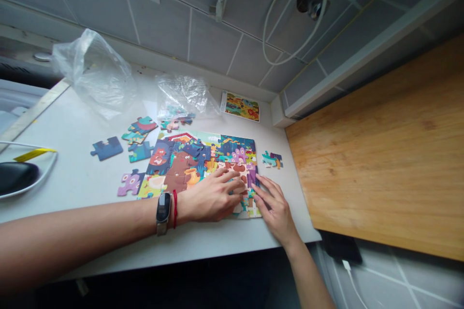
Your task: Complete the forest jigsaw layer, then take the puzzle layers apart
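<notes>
A colourful jigsaw puzzle (181, 166) lies largely joined on the white table. My left hand (213, 195), with a watch and a red string at its wrist, rests palm down over the puzzle's lower right part, fingers spread. At the puzzle's right edge, my right hand (273, 207) touches the border with its fingertips, fingers apart. Loose pieces lie around: a dark blue one (107, 148), a purple one with eyes (129, 183), several in a pile (140, 136), and a small group (272, 159) to the right. Part of the puzzle is hidden under my left hand.
Clear plastic bags (96, 75) lie at the back left, one partly over loose pieces. A picture card (241, 106) is near the wall. A wooden board (380, 154) stands at the right, and a black mouse (18, 177) sits far left.
</notes>
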Motion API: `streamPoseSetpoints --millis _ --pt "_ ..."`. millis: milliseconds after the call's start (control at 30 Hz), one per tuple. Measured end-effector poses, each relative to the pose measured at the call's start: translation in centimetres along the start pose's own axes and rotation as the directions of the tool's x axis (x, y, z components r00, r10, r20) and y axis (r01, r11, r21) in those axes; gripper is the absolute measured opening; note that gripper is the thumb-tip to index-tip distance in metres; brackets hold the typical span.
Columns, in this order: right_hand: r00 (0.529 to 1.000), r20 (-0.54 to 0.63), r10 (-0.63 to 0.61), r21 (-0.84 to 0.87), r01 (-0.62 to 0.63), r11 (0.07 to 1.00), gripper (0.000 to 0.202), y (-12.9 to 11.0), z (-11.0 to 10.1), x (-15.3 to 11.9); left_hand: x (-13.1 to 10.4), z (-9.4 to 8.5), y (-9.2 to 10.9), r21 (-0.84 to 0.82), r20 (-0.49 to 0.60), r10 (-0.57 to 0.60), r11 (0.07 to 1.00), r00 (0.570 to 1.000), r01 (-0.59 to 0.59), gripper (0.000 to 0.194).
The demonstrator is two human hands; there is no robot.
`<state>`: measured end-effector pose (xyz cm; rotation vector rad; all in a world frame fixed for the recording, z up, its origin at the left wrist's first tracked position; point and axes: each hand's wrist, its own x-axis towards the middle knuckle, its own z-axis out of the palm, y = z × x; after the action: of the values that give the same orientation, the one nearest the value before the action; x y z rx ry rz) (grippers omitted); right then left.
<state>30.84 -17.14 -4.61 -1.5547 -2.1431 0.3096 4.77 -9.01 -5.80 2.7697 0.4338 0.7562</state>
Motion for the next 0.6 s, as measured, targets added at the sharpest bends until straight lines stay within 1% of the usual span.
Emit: streamPoseSetpoints --millis 100,167,233,300,333,400,500,600 --pt "0.999 -0.015 0.03 0.021 -0.029 0.999 0.037 -0.1 0.2 -0.2 0.0 -0.2 0.0 -0.014 -0.004 0.01 1.0 1.0 -0.01 0.019" --pt "0.995 -0.073 0.073 0.049 -0.07 0.996 0.036 -0.1 0.4 -0.4 0.1 -0.4 -0.1 -0.027 -0.009 0.03 0.999 1.0 -0.03 0.014" --pt "0.978 -0.153 0.139 0.099 -0.125 0.987 0.034 0.0 0.5 -0.5 0.1 -0.6 0.0 -0.041 -0.013 0.09 0.995 0.996 -0.09 0.009" --pt "0.957 -0.212 0.2 0.155 -0.169 0.973 0.031 0.1 0.6 -0.6 0.1 -0.7 0.2 -0.053 0.0 0.188 0.981 0.982 -0.188 0.008" --pt "0.949 -0.23 0.218 0.175 -0.18 0.968 0.029 0.2 0.7 -0.5 0.1 -0.8 0.4 -0.058 0.018 0.234 0.971 0.972 -0.233 0.008" --pt "0.942 -0.248 0.227 0.185 -0.184 0.965 0.027 0.2 0.7 -0.4 0.2 -0.9 0.8 -0.065 0.073 0.284 0.958 0.956 -0.28 0.008" --pt "0.943 -0.254 0.215 0.168 -0.176 0.97 0.026 0.3 0.8 -0.2 0.3 -1.2 1.6 -0.051 0.161 0.266 0.964 0.95 -0.261 0.012" --pt "0.948 -0.251 0.196 0.159 -0.159 0.974 0.025 0.5 1.0 -0.1 0.5 -2.2 2.3 -0.038 0.24 0.226 0.974 0.944 -0.224 0.014"
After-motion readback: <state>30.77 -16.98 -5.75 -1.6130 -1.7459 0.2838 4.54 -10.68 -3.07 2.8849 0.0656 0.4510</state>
